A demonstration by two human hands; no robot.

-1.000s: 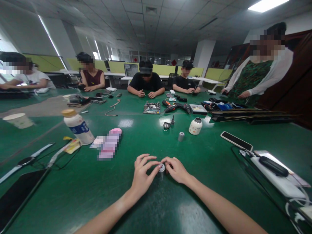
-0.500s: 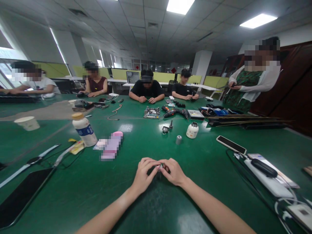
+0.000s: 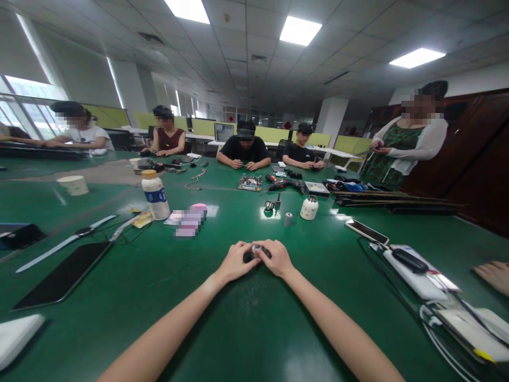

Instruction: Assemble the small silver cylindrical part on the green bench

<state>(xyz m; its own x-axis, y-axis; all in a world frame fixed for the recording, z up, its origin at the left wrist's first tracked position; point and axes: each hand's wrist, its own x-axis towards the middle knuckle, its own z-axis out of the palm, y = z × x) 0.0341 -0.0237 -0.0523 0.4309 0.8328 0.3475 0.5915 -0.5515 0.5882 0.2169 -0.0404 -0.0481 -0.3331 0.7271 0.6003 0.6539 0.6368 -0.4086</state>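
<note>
My left hand (image 3: 235,261) and my right hand (image 3: 274,258) meet over the green table (image 3: 254,329), fingertips pinched together on a small round metal part (image 3: 255,249) with a pinkish top. Most of the part is hidden by my fingers. Beyond my hands stand a small grey metal cylinder (image 3: 288,219) and a white round jar (image 3: 309,207). A little metal ring piece and a small upright bit (image 3: 272,204) lie just behind those.
A white bottle (image 3: 155,195), a dark tablet (image 3: 66,276) and cables are to my left. A phone (image 3: 366,231), power bank (image 3: 417,273) and cords are to my right. Several people sit at the far edge; one stands at right. Another person's hand (image 3: 493,275) rests at right.
The view has tilted up and my hands appear farther away. My fingers have closed in more tightly around the small metal part, hiding more of it.
</note>
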